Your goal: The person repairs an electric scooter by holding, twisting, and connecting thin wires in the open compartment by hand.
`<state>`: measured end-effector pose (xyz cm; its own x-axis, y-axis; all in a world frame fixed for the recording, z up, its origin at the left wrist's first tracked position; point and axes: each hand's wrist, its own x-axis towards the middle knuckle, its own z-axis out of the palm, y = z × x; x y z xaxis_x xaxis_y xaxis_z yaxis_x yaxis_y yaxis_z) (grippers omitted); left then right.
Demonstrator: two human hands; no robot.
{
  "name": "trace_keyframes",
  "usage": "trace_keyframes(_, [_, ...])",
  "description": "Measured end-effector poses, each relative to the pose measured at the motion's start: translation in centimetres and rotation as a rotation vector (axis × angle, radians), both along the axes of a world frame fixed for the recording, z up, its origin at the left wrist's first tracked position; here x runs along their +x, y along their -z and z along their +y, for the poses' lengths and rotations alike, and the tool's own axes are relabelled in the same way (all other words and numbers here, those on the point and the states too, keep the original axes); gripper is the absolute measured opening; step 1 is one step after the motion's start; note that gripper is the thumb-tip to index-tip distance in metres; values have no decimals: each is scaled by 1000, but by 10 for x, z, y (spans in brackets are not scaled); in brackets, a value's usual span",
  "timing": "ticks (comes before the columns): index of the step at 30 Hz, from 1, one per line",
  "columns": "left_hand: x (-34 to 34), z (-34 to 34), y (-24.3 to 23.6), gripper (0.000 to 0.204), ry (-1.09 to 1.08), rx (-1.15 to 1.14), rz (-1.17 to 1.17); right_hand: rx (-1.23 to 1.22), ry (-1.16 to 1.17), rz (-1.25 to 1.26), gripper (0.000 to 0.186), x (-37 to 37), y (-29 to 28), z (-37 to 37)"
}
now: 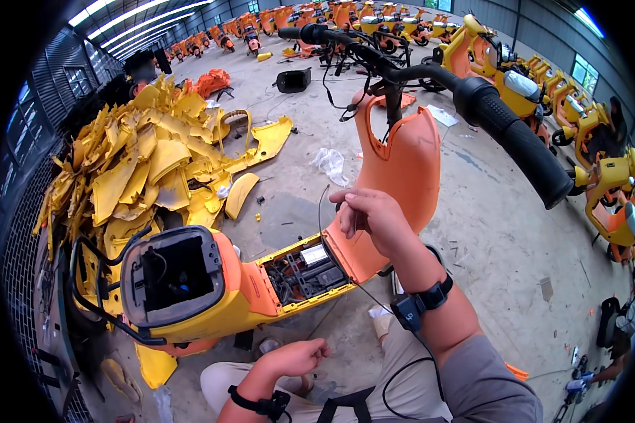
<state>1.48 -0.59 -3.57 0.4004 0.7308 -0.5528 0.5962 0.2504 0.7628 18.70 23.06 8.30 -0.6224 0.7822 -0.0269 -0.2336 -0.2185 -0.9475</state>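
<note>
In front of me stands a partly stripped yellow and orange scooter (212, 321). Its orange front panel (402, 166) rises beside my right hand (377, 218), whose fingers are bent and apart, with nothing visible in them. A thin dark wire (320, 218) runs just left of those fingers. Below that hand lies the uncovered floor compartment (300, 278), with black parts, wiring and a silver box (314, 254). My left hand (300, 357) hovers low over my lap, near the scooter's side, fingers curled in; whatever they hold, if anything, is hidden. The scooter's black seat bucket (137, 282) gapes upward.
A big heap of yellow panels (144, 151) lies at the left. The black handlebar grip (522, 148) juts toward me at upper right. Clear plastic wrap (329, 166) and a black bin (293, 80) lie on the floor. Rows of scooters line the back and right; another person's arm (610, 368) shows at lower right.
</note>
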Motion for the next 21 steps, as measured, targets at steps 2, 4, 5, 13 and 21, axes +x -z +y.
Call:
trace_keyframes(2, [1, 1, 0, 29, 22, 18, 10, -7, 21, 20, 28, 4, -2, -7])
trace_keyframes(4, [0, 4, -1, 29, 64, 4, 36, 1, 58, -18, 28, 6, -4, -14])
trace_keyframes(5, [0, 3, 2, 29, 62, 4, 35, 10, 96, -55, 28, 8, -5, -17])
trace_keyframes(13, [6, 3, 10, 27, 53, -246, -250, -21, 157, 19, 28, 21, -1, 2])
trace_keyframes(21, [14, 11, 0, 23, -70, -67, -676, -75, 60, 196, 44, 7, 14, 24])
